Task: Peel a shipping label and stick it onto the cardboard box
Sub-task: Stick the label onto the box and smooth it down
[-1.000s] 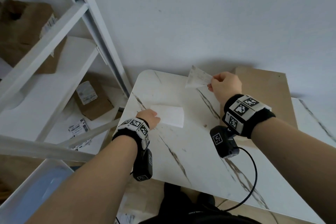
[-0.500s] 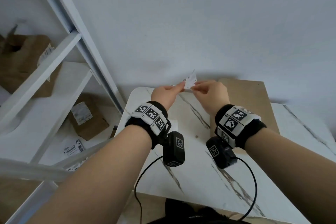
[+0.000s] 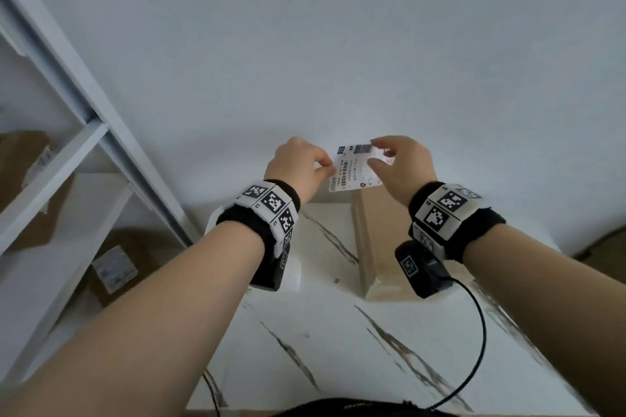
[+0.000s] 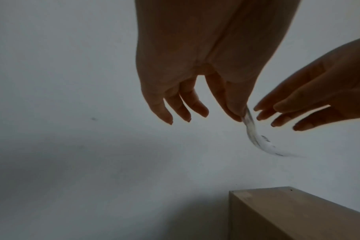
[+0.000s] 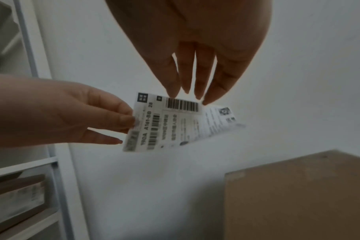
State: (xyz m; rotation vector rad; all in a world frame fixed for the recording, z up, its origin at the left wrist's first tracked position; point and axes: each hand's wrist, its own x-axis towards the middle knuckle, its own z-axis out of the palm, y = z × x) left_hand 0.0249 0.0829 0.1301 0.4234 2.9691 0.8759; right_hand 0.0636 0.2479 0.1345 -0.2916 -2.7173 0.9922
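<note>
A white shipping label (image 3: pixel 352 167) with barcodes hangs in the air above the far end of the brown cardboard box (image 3: pixel 376 240). The box lies on the marble table (image 3: pixel 338 342). My left hand (image 3: pixel 330 166) pinches the label's left edge between thumb and forefinger. My right hand (image 3: pixel 377 154) has straight fingers, and their tips touch the label's top edge by the barcode (image 5: pixel 183 105). In the left wrist view the label (image 4: pixel 255 139) curls away from the pinch with its far end free. In the right wrist view the box (image 5: pixel 298 194) sits below and to the right.
White shelving (image 3: pixel 84 145) stands at the left, holding brown parcels (image 3: pixel 115 267) with labels. A white backing sheet (image 3: pixel 294 274) lies on the table under my left wrist. A black cable (image 3: pixel 481 332) loops from my right wrist. A plain wall is close behind.
My left hand left the sheet on the table and took the label's left edge. Both hands rose with the label, and its printed side now faces me above the box.
</note>
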